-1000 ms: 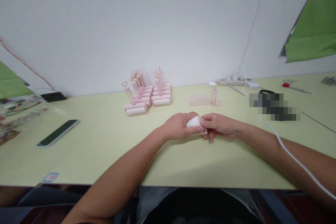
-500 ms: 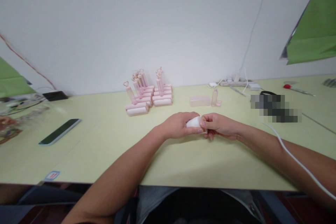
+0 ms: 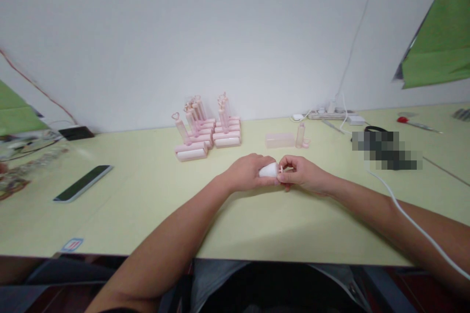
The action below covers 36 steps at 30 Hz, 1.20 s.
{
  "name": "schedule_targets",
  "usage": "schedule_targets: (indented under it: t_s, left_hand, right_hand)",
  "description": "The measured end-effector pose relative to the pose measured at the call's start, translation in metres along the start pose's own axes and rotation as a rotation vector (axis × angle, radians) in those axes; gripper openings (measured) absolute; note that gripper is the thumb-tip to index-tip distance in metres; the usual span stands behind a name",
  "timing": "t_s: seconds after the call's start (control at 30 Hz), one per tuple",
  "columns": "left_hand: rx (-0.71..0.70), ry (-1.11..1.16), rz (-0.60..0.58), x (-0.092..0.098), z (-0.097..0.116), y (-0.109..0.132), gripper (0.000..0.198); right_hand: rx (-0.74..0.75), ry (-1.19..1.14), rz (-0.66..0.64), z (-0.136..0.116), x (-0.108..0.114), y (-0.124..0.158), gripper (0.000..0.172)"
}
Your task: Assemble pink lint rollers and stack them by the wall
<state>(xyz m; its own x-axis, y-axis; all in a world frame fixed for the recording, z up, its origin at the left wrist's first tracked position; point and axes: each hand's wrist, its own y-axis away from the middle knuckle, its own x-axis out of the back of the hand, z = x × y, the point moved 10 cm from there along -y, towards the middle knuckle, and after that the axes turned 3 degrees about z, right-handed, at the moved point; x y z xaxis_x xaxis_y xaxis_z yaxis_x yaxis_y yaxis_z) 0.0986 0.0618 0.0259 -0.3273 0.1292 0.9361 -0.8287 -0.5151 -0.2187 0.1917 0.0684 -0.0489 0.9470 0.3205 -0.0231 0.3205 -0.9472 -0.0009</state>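
Gripping a white roll [image 3: 268, 170], my left hand [image 3: 246, 172] has its fingers wrapped around the far and near sides of it, low over the worktop [image 3: 279, 227]. My right hand [image 3: 304, 175] is at three o'clock of this roll, and its thumb and fingers pinch a small pale part [image 3: 281, 169] at the roll's end. So both of my hands are grasping, and the roll is between them, lying nearly sideways; its left portion is hidden by my palm.

From my hands, at about ten o'clock, two rows of pink holders [image 3: 191, 147] rest near the wall. In the nearest holder of each row a white cylinder [image 3: 192, 155] can be seen, set lengthwise along the front; for the holders behind, I cannot tell well what they carry. Translucent pink handles [image 3: 182, 131] rise from the rows, and heart-shaped loops [image 3: 175, 116] top several of them.

At twelve o'clock from my hands there lies a translucent pink box [image 3: 279, 141]; its content I cannot make out. Just beside it, at one o'clock, one more translucent pink piece [image 3: 300, 136] stands upright, with a small pink part [image 3: 306, 143] at its foot.
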Motion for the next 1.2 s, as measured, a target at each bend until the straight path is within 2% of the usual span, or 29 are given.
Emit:
schedule_targets:
  t_s: [0.53, 0.73, 0.8, 0.9, 1.03, 1.2]
  left_hand:
    - [0.067, -0.109, -0.005, 0.0, -0.01, 0.002, 0.046]
    - [0.097, -0.119, 0.018, -0.001, -0.017, 0.003, 0.046]
    - [0.099, -0.072, 0.055, 0.002, -0.017, 0.003, 0.044]
    - [0.124, 0.112, 0.18, 0.01, -0.021, 0.004, 0.043]
    - [0.257, 0.326, 0.379, 0.02, -0.046, 0.009, 0.046]
    - [0.365, 0.488, 0.455, 0.014, -0.071, 0.011, 0.047]
  right_hand:
    - [0.023, 0.108, 0.08, 0.003, 0.005, 0.0, 0.027]
    - [0.089, 0.193, 0.071, -0.001, 0.009, -0.005, 0.027]
    - [0.135, 0.2, 0.098, -0.004, 0.016, -0.009, 0.027]
    - [0.164, 0.215, 0.164, -0.005, 0.029, -0.013, 0.026]
    - [0.16, 0.246, 0.204, 0.001, 0.04, -0.017, 0.025]
    - [0.199, 0.317, 0.175, 0.005, 0.039, -0.02, 0.027]
